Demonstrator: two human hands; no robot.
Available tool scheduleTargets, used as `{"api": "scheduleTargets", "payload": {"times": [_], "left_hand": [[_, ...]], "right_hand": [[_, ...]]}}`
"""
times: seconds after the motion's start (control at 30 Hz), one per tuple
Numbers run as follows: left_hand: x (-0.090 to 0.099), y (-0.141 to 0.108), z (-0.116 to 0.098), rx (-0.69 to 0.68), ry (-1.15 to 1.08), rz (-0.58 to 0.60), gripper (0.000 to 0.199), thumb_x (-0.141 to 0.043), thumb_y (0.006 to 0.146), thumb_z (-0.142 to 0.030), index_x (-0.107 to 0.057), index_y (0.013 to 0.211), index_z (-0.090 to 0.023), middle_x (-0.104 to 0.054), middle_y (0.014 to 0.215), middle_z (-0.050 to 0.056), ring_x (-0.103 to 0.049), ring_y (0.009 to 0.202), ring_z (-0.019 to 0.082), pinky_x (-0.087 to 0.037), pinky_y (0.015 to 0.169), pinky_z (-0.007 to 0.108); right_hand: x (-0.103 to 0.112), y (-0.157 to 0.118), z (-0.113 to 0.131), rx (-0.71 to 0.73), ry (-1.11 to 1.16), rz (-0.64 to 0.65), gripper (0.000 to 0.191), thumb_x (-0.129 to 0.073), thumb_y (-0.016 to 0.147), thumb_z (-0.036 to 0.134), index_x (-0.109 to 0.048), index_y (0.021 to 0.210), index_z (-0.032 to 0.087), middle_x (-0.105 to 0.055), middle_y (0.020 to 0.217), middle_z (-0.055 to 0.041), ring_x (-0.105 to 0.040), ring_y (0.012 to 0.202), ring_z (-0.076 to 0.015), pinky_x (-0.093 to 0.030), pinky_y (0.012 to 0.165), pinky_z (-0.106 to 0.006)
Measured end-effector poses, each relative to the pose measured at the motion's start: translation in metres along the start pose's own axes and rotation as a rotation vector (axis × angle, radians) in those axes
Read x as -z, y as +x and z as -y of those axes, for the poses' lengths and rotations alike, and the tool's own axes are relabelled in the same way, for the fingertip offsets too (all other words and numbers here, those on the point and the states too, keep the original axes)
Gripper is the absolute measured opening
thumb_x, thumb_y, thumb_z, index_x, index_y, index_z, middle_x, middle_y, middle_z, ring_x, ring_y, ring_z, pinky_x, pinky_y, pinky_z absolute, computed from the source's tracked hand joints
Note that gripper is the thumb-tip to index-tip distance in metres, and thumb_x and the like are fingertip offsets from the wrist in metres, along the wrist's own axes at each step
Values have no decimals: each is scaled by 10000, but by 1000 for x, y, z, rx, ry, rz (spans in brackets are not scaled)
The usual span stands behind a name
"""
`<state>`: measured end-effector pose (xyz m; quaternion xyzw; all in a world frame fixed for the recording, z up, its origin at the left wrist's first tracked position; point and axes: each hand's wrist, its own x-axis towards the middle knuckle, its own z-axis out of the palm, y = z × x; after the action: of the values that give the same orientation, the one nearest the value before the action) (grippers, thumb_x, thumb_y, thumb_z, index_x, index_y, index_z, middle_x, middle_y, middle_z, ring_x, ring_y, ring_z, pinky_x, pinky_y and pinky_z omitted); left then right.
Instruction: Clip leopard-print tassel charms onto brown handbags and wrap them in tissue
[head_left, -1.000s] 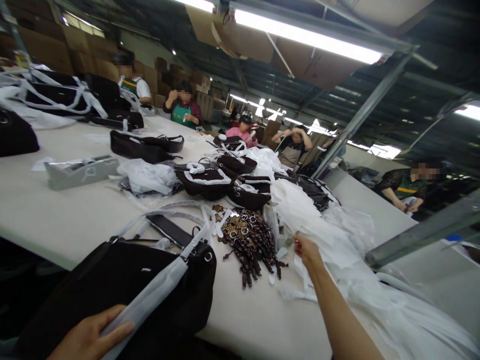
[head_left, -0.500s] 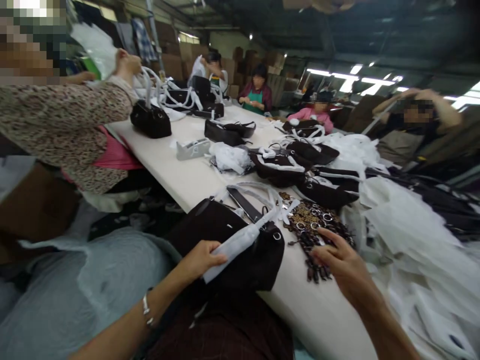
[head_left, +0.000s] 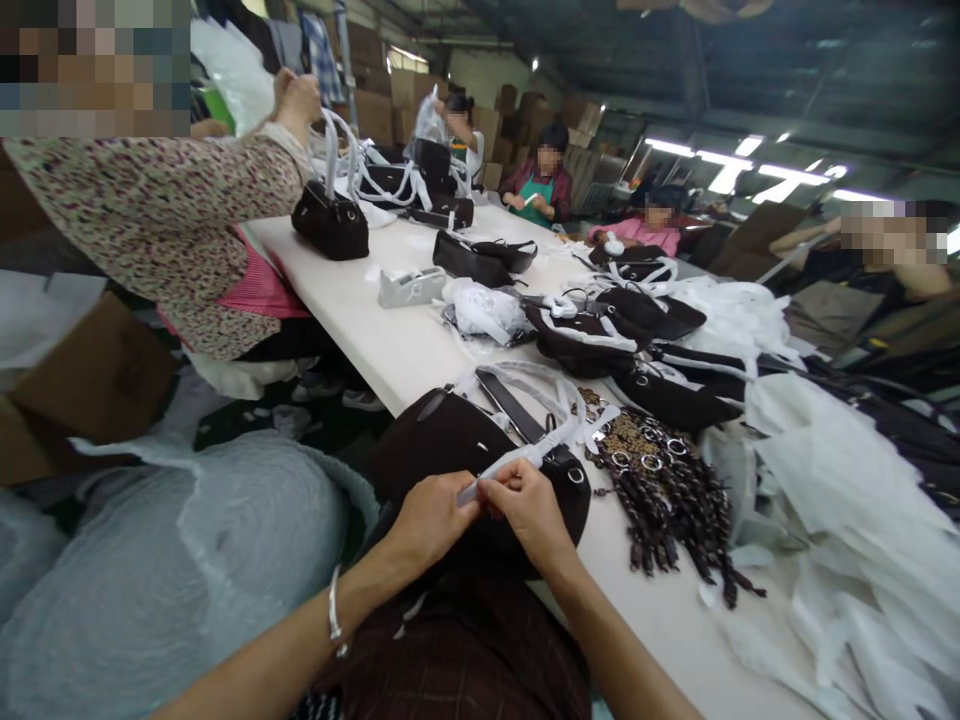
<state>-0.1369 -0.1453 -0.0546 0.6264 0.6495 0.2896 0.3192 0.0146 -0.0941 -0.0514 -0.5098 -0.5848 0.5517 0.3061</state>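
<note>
A dark handbag (head_left: 431, 435) lies at the table's near edge, in front of my body. White foam wrapping (head_left: 544, 447) covers its handle, which loops back over the bag. Its lower end is pinched between the thumb and fingers of my left hand (head_left: 429, 515). Just beside it, my right hand (head_left: 529, 505) is closed on the same foam wrapping, a little higher up. The two hands almost meet over the bag's front. Right of the bag is a pile of dark braided straps (head_left: 667, 500) with metal rings and gold-coloured chain.
White foam sheets (head_left: 847, 470) spread along the right side. A big foam roll (head_left: 225, 540) stands at lower left. Further up the table (head_left: 352, 335) are a tape dispenser (head_left: 411, 287), a plastic bundle (head_left: 484, 308) and several dark bags (head_left: 585, 335). Co-workers (head_left: 544, 185) are around it.
My right hand has moved left from above the strap pile and closed on the foam wrapping beside my left hand. The view has shifted slightly.
</note>
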Motion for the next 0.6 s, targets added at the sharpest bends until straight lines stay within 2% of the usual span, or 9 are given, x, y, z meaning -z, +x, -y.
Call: {"api": "scheduleTargets", "payload": {"times": [0.17,0.27,0.4,0.5,0.6], "left_hand": [[-1,-1,-3,3,51,7,226,-526,866,-347,-684,815,-193,-703,792,44,-613,727,192,-346,656,272],[-1,-1,-3,20,-56,9,219,-532,851,-336,-689,845,-183,-698,806,35,-607,737,185,-365,670,262],[1,3,2,78,-241,50,260,-568,801,-379,-677,789,-144,-631,708,-6,-539,656,150,-341,599,245],[0,7,11,196,-416,156,293,-614,731,-391,-661,797,-110,-560,630,-25,-457,569,120,-287,528,236],[-1,12,22,271,-651,243,425,-670,669,-410,-648,939,-82,-595,691,-4,-466,557,113,-313,522,230]], "right_hand": [[5,3,4,-53,-182,20,266,-699,728,368,-481,690,219,-634,548,32,-546,453,-131,-384,432,-224],[6,4,4,-35,-423,-19,307,-680,756,454,-495,678,222,-626,546,29,-532,434,-130,-341,430,-228],[10,1,-1,13,-789,-89,461,-603,779,652,-505,634,225,-589,529,3,-554,522,-172,-281,487,-259],[24,-6,0,81,-916,-39,371,-647,794,571,-546,694,227,-624,601,2,-573,584,-184,-271,514,-269],[41,-14,12,203,-997,8,242,-706,795,442,-592,823,230,-664,703,7,-604,651,-192,-345,568,-281]]}}
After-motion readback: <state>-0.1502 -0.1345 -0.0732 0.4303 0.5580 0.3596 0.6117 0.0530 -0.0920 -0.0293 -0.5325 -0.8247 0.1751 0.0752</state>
